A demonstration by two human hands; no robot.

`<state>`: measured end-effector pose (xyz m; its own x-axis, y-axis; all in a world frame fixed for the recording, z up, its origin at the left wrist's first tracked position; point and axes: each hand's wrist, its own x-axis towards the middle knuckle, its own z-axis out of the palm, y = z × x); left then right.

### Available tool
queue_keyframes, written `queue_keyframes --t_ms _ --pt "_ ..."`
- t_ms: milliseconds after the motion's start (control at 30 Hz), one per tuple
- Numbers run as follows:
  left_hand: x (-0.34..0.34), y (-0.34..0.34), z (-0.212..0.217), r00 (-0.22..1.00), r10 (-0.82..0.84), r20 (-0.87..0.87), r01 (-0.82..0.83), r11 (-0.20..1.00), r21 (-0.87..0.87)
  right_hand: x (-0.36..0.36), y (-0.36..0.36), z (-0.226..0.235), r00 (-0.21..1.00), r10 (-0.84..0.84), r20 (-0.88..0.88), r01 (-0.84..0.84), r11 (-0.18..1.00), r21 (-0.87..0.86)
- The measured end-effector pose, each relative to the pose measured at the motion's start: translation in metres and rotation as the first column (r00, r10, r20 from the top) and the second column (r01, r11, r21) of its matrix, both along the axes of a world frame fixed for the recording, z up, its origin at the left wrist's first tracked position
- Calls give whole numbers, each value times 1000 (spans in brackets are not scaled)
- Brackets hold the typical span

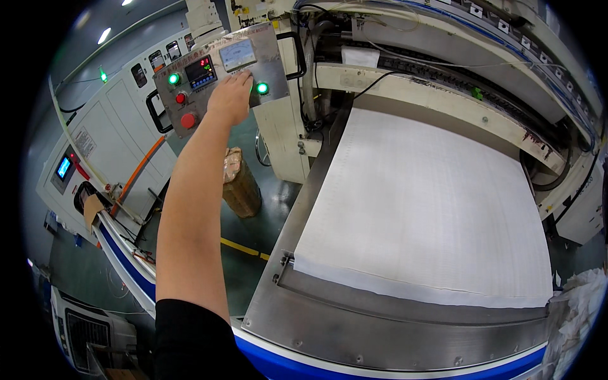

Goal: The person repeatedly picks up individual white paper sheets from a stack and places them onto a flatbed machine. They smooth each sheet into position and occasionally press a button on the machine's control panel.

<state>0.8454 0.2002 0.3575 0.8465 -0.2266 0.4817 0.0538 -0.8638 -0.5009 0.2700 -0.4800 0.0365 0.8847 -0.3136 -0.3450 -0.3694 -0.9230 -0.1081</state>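
My left hand (232, 97) reaches up to a grey metal control panel (221, 76). Its fingers are bent and pressed together against the panel, just under a meter with a pale dial (237, 55). What they hold there, if anything, is hidden behind the hand. Right beside the fingers a green lit button (262, 88) glows. A small display (201, 71), another green lit button (174, 79) and two red buttons (188, 120) sit on the panel's left part. A wide stack of white sheets (424, 209) lies on the steel table (380, 339) to the right. My right hand is out of view.
Black handles (300, 56) stick out from the panel's sides. Behind the stack runs a cream machine beam (437, 95) with cables. A wrapped brown bundle (242, 190) stands on the floor below the panel. Crumpled white material (579, 316) hangs at the table's right corner.
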Motion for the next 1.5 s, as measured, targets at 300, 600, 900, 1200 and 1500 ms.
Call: queue_keyframes --t_ms 300,600,900,1200,1500 --pt "0 7 -4 990 -113 81 111 994 22 -1 -1 -1 1000 2 -27 -2 1000 -1" --pt "-108 -105 -148 922 -386 27 334 760 -557 4 3 1 999 35 2 -35 999 29" --pt "-353 -219 -363 767 -573 -287 -1 447 -894 4 -3 -10 999 32 -3 -31 993 118" --pt "-387 -244 -395 902 -395 -176 23 450 -893 139 65 -21 913 401 72 -403 867 294" --pt "-389 -251 -403 943 -281 -180 -26 476 -879 346 262 15 628 701 338 -777 539 324"
